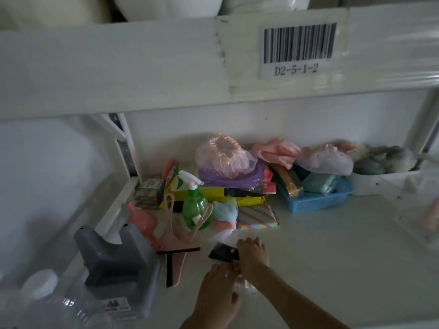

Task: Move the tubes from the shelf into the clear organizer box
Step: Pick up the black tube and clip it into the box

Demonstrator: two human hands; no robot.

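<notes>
Both forearms enter from the bottom edge, cut off below the wrist. Nearest, the left hand [217, 289] lies palm down on the white shelf [332, 257], its fingers curled over something pale and glossy that they mostly cover; whether they grip it I cannot tell. Crossing just beyond, the right hand [251, 254] has its fingers pressed onto the near end of a black tube [223, 254], which lies flat on the shelf and pokes out past the fingertips to the left. Whether those fingers pinch it or merely rest on it is unclear in the dim light. Left of both hands lie two pink squeegees [175, 243] and a grey block-shaped object [114, 255], partly blurred. Beyond the fingertips stand a green spray bottle [193, 205] and a blue basket [316, 200]. No clear organizer box can be made out.
</notes>
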